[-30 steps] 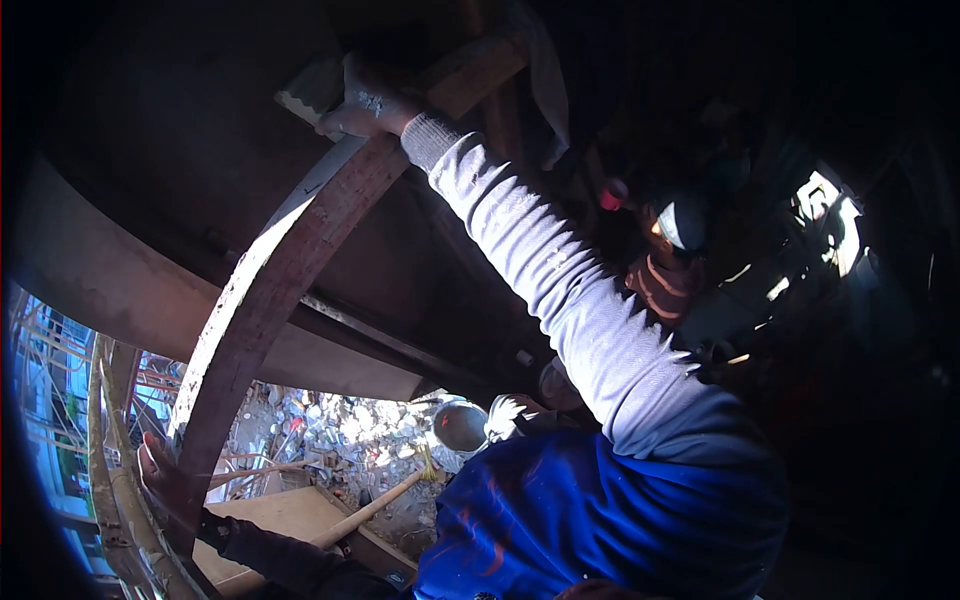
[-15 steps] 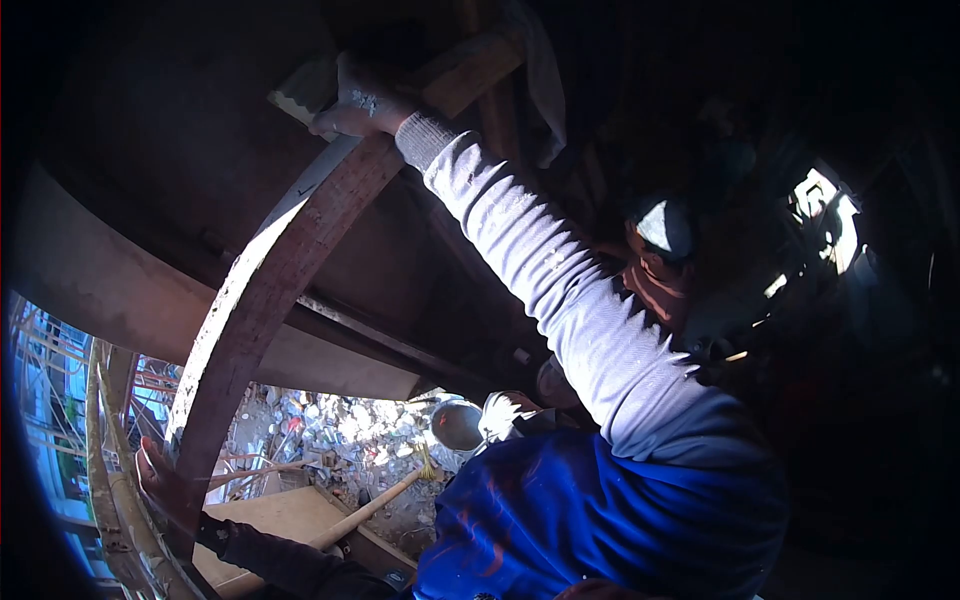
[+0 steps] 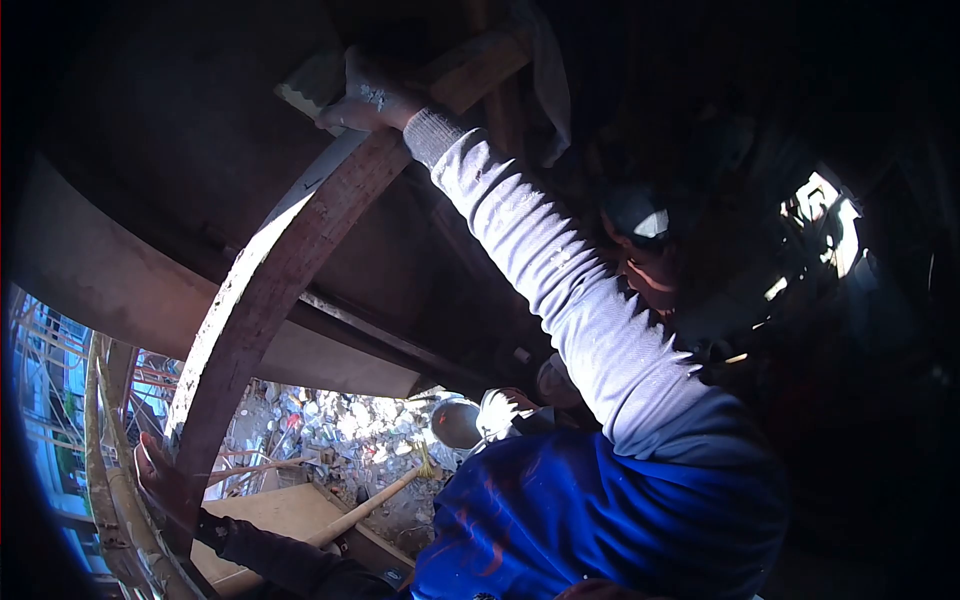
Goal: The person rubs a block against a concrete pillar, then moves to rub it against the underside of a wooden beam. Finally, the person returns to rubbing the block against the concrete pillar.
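A long wooden beam (image 3: 285, 250), bowed in the wide lens view, runs from upper centre to lower left. At its upper end my right hand (image 3: 375, 100), in a pale grey sleeve and with whitish smears on its back, grips the beam beside a short wood block (image 3: 312, 82). Farther down, my left hand (image 3: 165, 475), in a dark sleeve, holds the beam's left side near its lower end; part of this hand is hidden in shadow. Another timber (image 3: 485, 70) lies just beyond my right hand.
Another person (image 3: 650, 260) in a helmet is in the shadow behind my right sleeve. Bamboo poles (image 3: 125, 480) stand at lower left. Below are a board (image 3: 270, 515), a round pole (image 3: 370, 508), a bucket (image 3: 457, 424) and rubble (image 3: 350, 430). A large curved panel (image 3: 130, 285) spans the left.
The other person's helmeted head has moved left and tilted. The beam and both my hands hold nearly the same positions, apart from a slight shift of the view.
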A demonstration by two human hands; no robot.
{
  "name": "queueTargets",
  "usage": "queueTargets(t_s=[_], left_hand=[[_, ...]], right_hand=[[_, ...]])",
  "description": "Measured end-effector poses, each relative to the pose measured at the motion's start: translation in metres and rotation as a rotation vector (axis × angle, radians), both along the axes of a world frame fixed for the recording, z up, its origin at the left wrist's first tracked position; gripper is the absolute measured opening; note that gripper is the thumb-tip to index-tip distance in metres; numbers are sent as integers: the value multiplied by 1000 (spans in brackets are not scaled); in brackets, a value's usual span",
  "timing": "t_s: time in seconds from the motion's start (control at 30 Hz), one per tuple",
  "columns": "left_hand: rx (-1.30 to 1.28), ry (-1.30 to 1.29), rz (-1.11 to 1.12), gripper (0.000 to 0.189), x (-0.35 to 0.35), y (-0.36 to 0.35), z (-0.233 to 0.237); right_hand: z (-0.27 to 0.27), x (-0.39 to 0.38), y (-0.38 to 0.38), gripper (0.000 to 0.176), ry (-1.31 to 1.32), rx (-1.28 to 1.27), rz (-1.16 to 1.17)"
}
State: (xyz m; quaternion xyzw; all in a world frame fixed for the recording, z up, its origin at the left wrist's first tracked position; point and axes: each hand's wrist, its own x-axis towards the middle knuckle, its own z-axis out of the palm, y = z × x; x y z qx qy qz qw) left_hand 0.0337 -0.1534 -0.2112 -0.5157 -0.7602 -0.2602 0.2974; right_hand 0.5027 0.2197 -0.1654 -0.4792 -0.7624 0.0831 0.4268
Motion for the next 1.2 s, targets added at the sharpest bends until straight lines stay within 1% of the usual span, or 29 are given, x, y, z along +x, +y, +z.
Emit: queueTargets(t_s=[0.03,0.07,0.13,0.2,0.3,0.37,0.43,0.5,0.53,0.63,0.7,0.77,0.83,0.87,0.93,1.07,1.13,1.17,1.2], left_hand=[[-3,42,-1,58,-4,-1,-3],[12,21,-10,57,0,1,-2],[24,-95,-2,57,9,2,2],[23,-287,31,56,35,5,15],[15,-199,-18,57,20,4,8],[33,-81,-18,57,13,3,3],[58,-145,-5,57,11,3,0],[90,-390,19,58,32,6,9],[95,-438,38,58,38,6,13],[68,-467,110,58,85,9,36],[33,-460,202,59,157,20,63],[13,-465,247,59,193,28,82],[-4,-437,139,60,167,18,72],[-56,-415,35,60,141,3,65],[-73,-400,-53,60,99,-8,53],[72,-425,0,60,27,3,7],[86,-289,2,58,12,6,0],[62,-148,1,56,9,5,0],[43,-196,49,54,16,6,5]], right_hand=[[0,1,1,89,0,-30,13],[2,3,-1,89,0,-60,27],[2,4,-1,90,-1,-85,41],[1,2,2,90,-5,-68,41],[5,3,-6,89,-11,-61,24],[4,3,-5,88,-15,-42,26],[3,3,-2,87,-24,-37,22],[3,2,0,86,-36,-47,11],[3,2,-1,86,-33,-47,12],[4,2,-4,86,-20,-26,11],[1,1,-3,86,-6,17,2],[-1,0,0,86,-4,15,3],[-1,0,2,87,-2,1,11],[0,2,1,87,-1,-11,20],[-1,0,3,87,2,-14,28],[-3,-1,6,88,-1,30,12],[-3,3,4,89,6,42,10],[-4,4,4,89,15,43,24],[-5,2,6,89,23,47,54]])
